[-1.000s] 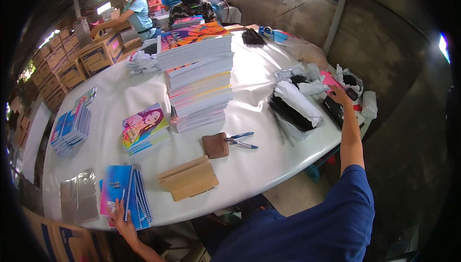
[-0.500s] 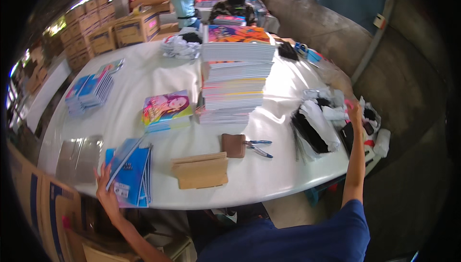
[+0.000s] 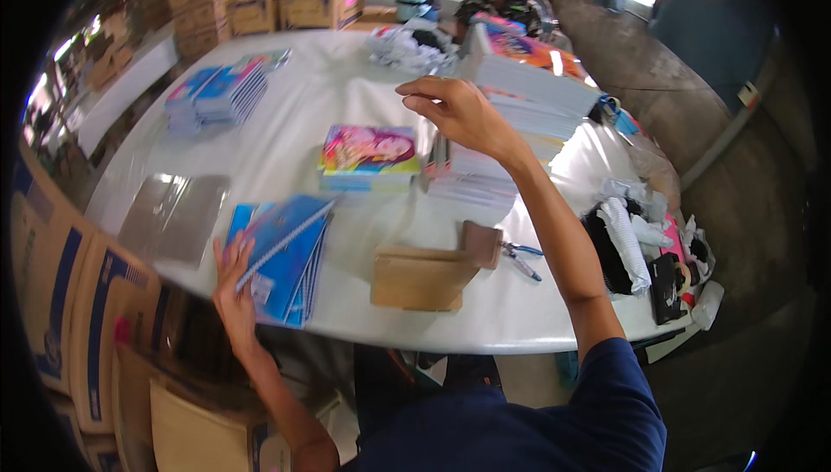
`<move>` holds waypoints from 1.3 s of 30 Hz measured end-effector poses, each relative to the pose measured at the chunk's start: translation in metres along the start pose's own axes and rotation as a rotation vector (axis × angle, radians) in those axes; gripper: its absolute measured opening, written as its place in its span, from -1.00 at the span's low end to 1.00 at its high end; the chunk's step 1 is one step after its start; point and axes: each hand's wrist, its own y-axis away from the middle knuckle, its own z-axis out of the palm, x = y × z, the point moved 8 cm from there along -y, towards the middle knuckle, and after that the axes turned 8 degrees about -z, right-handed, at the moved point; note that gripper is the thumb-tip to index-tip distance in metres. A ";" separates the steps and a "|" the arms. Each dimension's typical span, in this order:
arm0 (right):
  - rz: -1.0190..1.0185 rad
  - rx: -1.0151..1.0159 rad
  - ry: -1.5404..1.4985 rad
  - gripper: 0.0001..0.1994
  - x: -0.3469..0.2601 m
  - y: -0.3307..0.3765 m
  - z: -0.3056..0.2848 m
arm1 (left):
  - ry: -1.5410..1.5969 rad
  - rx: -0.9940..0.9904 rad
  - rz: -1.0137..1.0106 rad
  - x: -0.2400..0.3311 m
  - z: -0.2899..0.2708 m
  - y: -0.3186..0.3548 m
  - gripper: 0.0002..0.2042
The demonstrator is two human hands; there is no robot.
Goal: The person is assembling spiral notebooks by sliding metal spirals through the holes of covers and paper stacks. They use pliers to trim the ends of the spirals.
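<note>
At the near left, my left hand point(image 3: 232, 286) grips the edge of a blue spiral notebook point(image 3: 299, 225), tilted over other blue notebooks point(image 3: 300, 303) on the table. My right hand point(image 3: 459, 117) is raised above the middle of the table, fingers curled together in a pinch; whether anything small is between them I cannot make out. Below and left of it lies a small pile of notebooks point(image 3: 370, 150) with a colourful picture cover. Behind my right forearm rises a tall stack of notebooks point(image 3: 537, 83), partly hidden.
Clear plastic sheets point(image 3: 173, 217) lie at the left, more blue notebooks point(image 3: 216, 96) behind. A folded cardboard piece point(image 3: 420, 280), brown block point(image 3: 481, 243) and pliers point(image 3: 524, 263) lie near the front. Wrappings point(image 3: 619, 238) crowd the right; cartons point(image 3: 91, 308) stand left. Two people work beyond.
My right hand has come from the wrappings at the right to above the table's middle. The notebook in my left hand has swung over to the right. The view has shifted.
</note>
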 end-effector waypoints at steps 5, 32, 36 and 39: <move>0.099 -0.415 -0.278 -0.47 0.017 -0.001 0.143 | 0.266 0.116 0.069 0.026 -0.014 -0.019 -0.60; 0.871 -0.446 -1.054 -0.80 -0.007 0.053 0.296 | -0.163 -0.176 -0.488 -0.085 -0.048 -0.084 -0.43; 0.833 -0.649 -0.761 -0.64 -0.012 0.055 0.286 | -0.547 -0.207 -0.378 -0.113 -0.010 -0.066 -0.47; 0.882 -0.787 -0.765 -0.60 -0.018 0.075 0.294 | -0.426 -0.163 -0.487 -0.132 0.004 -0.072 -0.47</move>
